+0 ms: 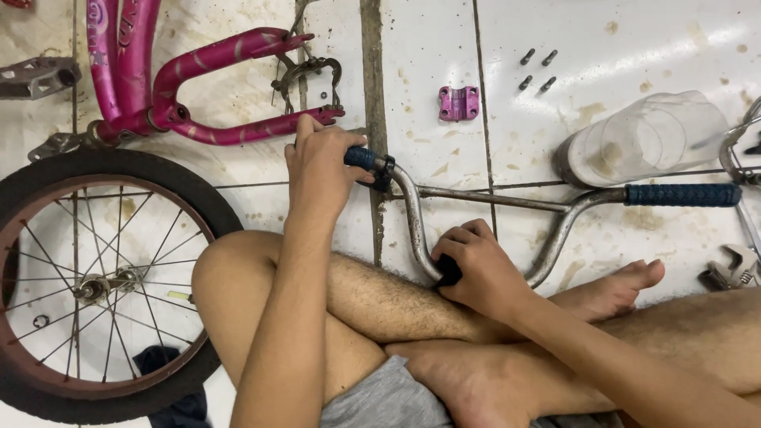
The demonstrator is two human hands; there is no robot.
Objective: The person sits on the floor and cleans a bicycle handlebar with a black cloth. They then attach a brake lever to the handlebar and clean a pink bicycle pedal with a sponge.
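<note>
Bike's in bits atm: wheel (95,285) and pink frame (198,87) lie off to the left, nothing bolted back on yet. Left hand (317,170) is wrapped tight round the handlebar's (491,198) blue grip (361,158), right hand (476,273) closed on its bottom bend w/ a dark rag, bar resting over the legs. Clamp (459,103) and bolts (537,70) sit loose on the tiles, so prob still cleaning.

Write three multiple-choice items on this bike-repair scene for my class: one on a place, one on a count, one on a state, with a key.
1. Where does the pink clamp plate lie?
A. on the floor tiles above the handlebar
B. on the wheel
C. in the right hand

2. How many loose bolts lie beside it?
A. two
B. four
C. six

3. What is the left hand doing?
A. resting open on a knee
B. holding a wrench
C. closed around the handlebar's blue grip

Key: 1 A, it sits alone on the tiles; 2 B, four dark bolts show in two pairs; 3 C, fingers wrap the grip end while the right hand holds the handlebar at its middle bend.
</note>
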